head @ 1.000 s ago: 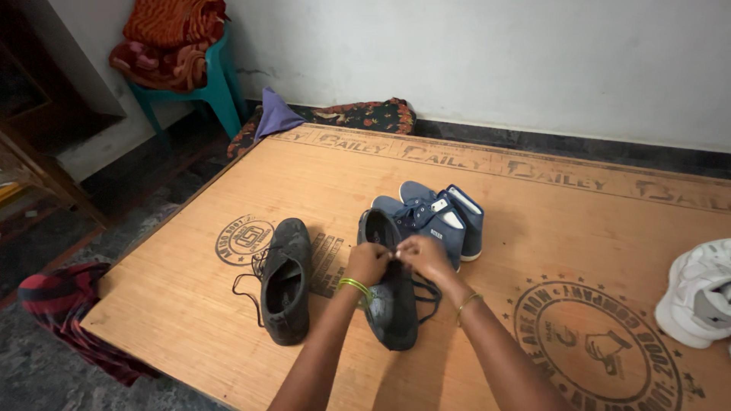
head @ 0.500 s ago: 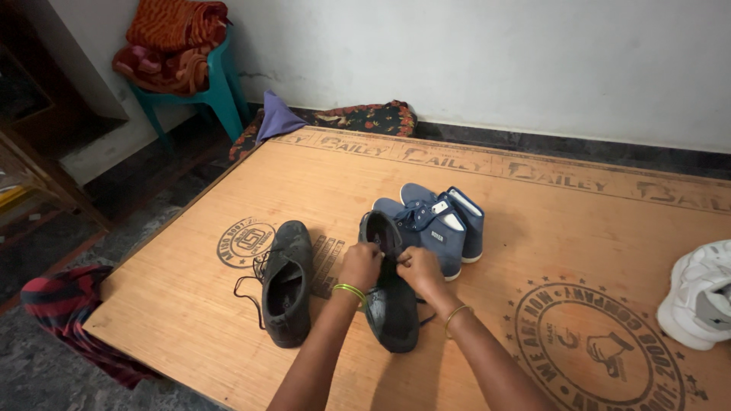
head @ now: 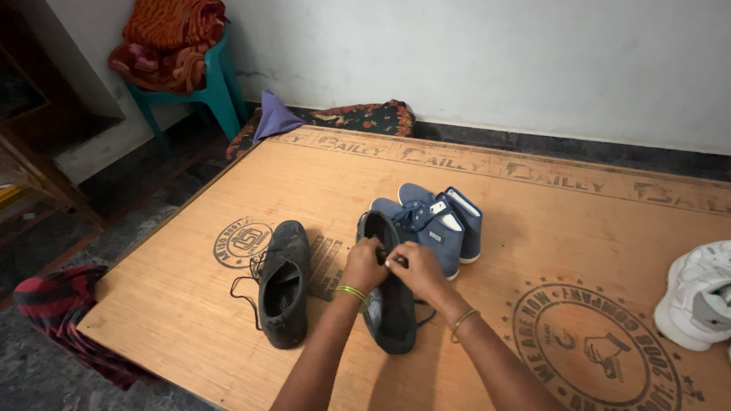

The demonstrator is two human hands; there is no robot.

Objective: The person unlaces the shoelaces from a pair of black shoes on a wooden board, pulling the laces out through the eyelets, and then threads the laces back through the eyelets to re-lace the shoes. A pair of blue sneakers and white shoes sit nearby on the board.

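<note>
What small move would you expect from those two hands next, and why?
Probably drawing the lace ends apart to tighten them: the left hand and right hand meet, pinching at the lacing of the black shoe, while a loose lace loop trails beside it.

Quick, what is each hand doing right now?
Left hand: closed, pinching the lace of the black lace-up shoe.
Right hand: closed, pinching that lace too.

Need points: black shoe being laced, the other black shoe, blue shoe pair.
Black shoe under the hands (head: 394, 323), head view, on its toe cap.
Other black shoe (head: 286, 301), head view, on its open collar.
Blue shoe pair (head: 435, 228), head view, on the nearer shoe's side panel.
</note>
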